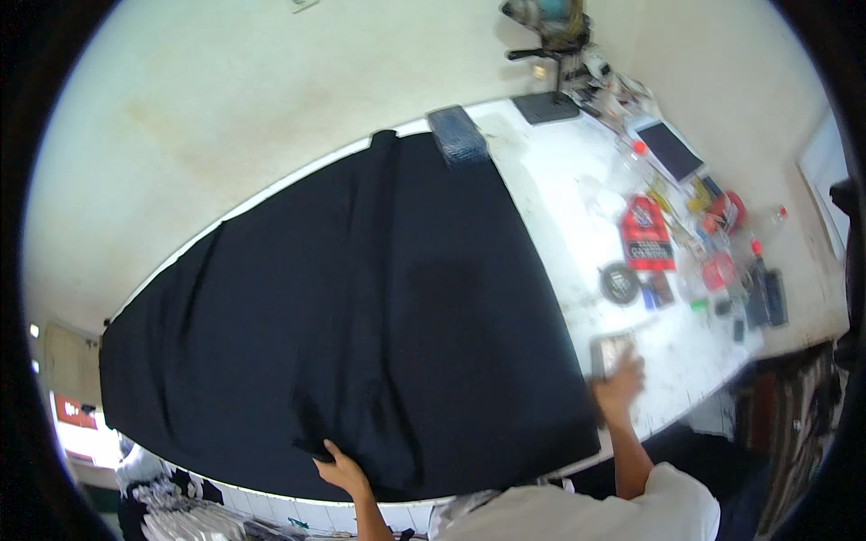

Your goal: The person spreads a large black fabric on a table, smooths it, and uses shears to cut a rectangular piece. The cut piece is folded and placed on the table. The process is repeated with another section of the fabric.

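Note:
A wide sheet of black cloth (469, 343) covers most of the white table, with a raised fold running down its middle. At its near edge my left hand (343, 471) is closed on a small bunch of the cloth, thumb uppermost. My right hand (621, 386), slightly blurred, is closed over a small rectangular block (611, 352) with a pale top, just beside the cloth's right edge. Its fingertips are smeared, and part of the block is hidden under them. A dark block wrapped in clear plastic (458, 135) rests on the cloth's far right corner.
A cutting machine (547, 106) on a flat base stands at the far table edge. To the right lie a red packet (647, 234), a round dark lid (620, 283), a tablet (669, 151), bottles and small clutter. Folded garments (185, 518) sit below the table's near left edge.

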A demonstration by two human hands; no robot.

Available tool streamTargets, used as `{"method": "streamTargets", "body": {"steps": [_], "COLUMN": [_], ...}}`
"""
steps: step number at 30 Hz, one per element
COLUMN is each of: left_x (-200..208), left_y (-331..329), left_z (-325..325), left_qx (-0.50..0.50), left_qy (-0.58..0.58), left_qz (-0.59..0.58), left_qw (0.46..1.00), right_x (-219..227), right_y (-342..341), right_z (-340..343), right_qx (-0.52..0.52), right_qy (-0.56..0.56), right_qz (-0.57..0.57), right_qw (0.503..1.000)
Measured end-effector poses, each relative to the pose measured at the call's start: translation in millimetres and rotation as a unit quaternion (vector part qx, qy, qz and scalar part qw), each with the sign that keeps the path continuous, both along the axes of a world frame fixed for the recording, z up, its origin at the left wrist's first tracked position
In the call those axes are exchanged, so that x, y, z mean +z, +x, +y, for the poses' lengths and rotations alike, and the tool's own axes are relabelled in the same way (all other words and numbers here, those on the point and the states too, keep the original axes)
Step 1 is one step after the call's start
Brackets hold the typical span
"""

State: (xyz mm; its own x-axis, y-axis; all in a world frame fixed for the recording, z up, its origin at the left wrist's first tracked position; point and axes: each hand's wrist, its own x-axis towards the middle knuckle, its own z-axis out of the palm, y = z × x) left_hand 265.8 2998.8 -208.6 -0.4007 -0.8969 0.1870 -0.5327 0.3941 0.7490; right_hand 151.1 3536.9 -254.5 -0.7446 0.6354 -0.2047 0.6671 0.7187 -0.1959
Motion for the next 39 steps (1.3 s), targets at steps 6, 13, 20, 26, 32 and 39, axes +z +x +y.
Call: {"method": "streamTargets", "body": {"steps": [6,13,20,26,32,39], "left_x": [-3.5,-9.1,24.2,22.3,19.6,131.7], "left_y": [-7.6,-13.6,-27.1,-26.0,-24.9,-100.0], "left_z": [4.4,0.6,17.9,14.1,6.0,73.1], "left_qx": [0.017,0.046,0.072,0.072,0.068,0.014], "left_qy": [-0.087,-0.083,-0.055,-0.034,-0.059,0.293], "left_qz": [0.005,-0.056,-0.108,-0.065,-0.082,0.064], "left_qw": [0.996,0.994,0.99,0.995,0.993,0.954], "right_x": [64.4,99.4,95.5,40.2,-23.1,60.9], "right_y": [-252.7,-547.4,-622.3,-599.2,-495.2,-346.6], "right_z": [-89.5,-260.2,-207.6,-131.4,-87.7,-90.3], "right_qx": [0.261,0.223,0.162,0.04,0.086,0.24], "right_qy": [-0.206,-0.001,-0.126,-0.243,-0.009,-0.099], "right_qz": [0.362,0.198,0.146,0.186,0.169,0.321], "right_qw": [0.871,0.955,0.968,0.951,0.982,0.911]}}
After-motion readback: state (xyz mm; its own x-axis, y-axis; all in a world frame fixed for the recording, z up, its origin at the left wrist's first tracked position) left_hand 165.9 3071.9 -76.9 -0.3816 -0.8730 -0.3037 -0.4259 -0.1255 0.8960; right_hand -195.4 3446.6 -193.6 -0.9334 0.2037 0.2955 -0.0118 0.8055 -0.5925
